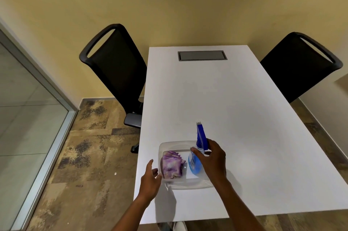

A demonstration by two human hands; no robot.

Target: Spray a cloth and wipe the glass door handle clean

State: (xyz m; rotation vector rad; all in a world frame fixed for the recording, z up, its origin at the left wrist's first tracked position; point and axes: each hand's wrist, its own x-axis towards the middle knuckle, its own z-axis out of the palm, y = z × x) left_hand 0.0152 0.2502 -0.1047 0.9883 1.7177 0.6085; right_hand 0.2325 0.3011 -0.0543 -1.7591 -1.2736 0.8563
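I stand at the near end of a white desk (226, 108). On it, close to me, there is a clear plastic tray (169, 145). Inside the tray a folded purple cloth (171, 166) lies on the left side, and a spray bottle (196, 159) with blue liquid and a blue trigger head stands upright on the right side.

My right hand (212, 161) is at the neck of the bottle. This grip is curved around it, with the thumb on the left of the neck and the fingers on the right, but I cannot tell if it already presses the bottle firmly.

My left hand (150, 178) is just beside the left edge of the tray, near the cloth. This grip is loosely open and holds nothing.

Two black chairs, one (114, 65) at the left and one (299, 66) at the right, stand at the far sides of the desk. A glass partition (24, 110) with a metal frame is at my left.
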